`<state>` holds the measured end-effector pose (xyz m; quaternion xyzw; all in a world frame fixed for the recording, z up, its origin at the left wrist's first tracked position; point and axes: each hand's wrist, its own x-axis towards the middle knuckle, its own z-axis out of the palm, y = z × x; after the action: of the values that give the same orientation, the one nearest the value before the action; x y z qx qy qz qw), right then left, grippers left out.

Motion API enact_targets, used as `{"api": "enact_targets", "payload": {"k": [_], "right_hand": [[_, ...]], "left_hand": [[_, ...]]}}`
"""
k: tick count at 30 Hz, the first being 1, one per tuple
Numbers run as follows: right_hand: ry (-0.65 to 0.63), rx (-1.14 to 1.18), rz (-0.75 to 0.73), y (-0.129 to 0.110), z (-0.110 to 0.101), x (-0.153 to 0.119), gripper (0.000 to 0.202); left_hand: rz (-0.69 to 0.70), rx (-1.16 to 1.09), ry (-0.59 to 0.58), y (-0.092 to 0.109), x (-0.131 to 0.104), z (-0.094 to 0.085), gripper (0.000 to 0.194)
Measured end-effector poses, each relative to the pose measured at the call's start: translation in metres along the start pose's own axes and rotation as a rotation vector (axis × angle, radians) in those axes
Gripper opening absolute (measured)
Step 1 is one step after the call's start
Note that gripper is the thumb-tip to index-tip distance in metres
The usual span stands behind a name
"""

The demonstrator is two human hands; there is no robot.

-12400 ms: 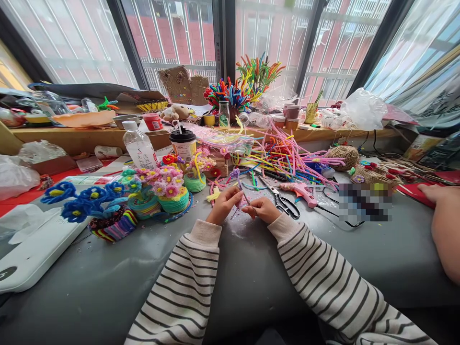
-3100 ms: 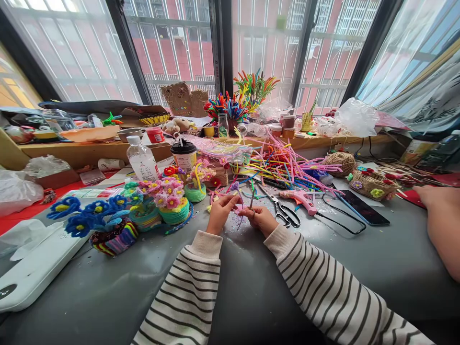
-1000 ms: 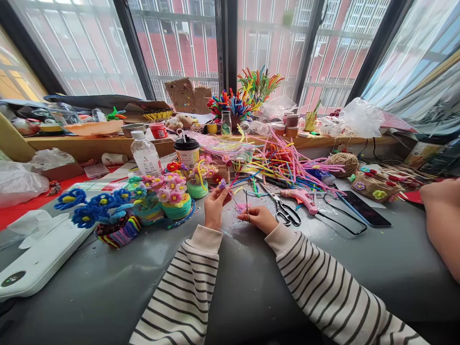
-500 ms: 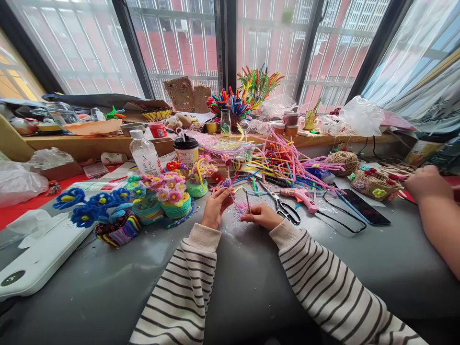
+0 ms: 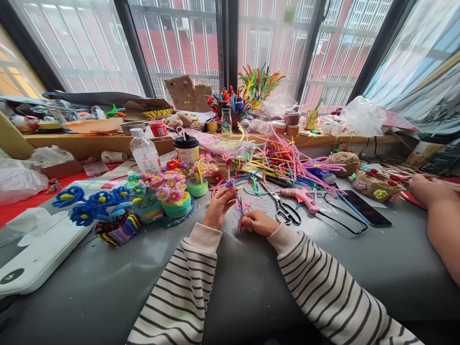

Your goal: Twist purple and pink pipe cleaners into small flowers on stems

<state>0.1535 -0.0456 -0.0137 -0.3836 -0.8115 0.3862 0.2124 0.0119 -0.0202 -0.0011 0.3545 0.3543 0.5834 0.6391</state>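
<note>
My left hand pinches a small fuzzy purple flower of pipe cleaner between thumb and fingertips, blossom upward. Its stem is mostly hidden by my fingers. Close on the right, my right hand is closed around small scissors, their slim blades pointing up near my left fingers. Whether the blades touch the flower I cannot tell. Beneath both hands lie pink and purple fuzz clippings. Just right of them are larger black-handled scissors.
A pink glue gun with its cord and a phone lie to the right. Pipe cleaners are heaped behind. Pots of blue flowers and pink flowers stand left. Another person's hand is at a burlap basket.
My right hand has shifted slightly left and the scissors now slant up beside my left hand. The purple flower has turned a little. The other person's hand has moved slightly down.
</note>
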Motion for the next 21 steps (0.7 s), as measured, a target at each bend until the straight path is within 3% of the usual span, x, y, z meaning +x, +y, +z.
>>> {"api": "enact_targets", "payload": {"k": [7, 21], "right_hand": [[0.021, -0.042, 0.019, -0.005, 0.003, 0.0, 0.072], [0.217, 0.048, 0.092, 0.0, 0.014, 0.003, 0.054]], "left_hand": [[-0.004, -0.008, 0.023, 0.001, -0.001, 0.002, 0.014], [0.086, -0.061, 0.05, -0.005, 0.004, -0.002, 0.016]]}}
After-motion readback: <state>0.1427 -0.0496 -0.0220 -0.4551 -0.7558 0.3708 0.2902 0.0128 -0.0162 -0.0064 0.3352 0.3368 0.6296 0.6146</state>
